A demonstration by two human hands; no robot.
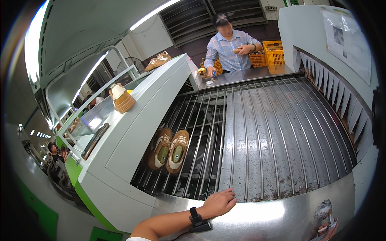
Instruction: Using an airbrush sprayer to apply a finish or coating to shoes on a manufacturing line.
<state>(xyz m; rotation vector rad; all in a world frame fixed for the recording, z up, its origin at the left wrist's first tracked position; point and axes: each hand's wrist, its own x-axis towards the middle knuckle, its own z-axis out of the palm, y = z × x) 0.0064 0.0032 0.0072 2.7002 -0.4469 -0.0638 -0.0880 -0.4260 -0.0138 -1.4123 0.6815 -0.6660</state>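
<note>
Pinching what seems a slim brush point(331, 219) at the counter's point(261, 227) right end, the right hand point(329, 231) should find it light and stiff, best held mid-handle, though detail blurs there, while the left hand point(219, 204) rests palm-down, fingers loosely extended.

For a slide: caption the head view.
Left hand at a metal ledge, two brown sneakers on the barred bed, co-worker opposite.

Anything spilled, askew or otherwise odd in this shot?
Yes: a patchy whitish smear by the right hand stands out against the shiny steel ledge; what it is, I can't tell. The metal plate beyond looks dirty and speckled.
</note>
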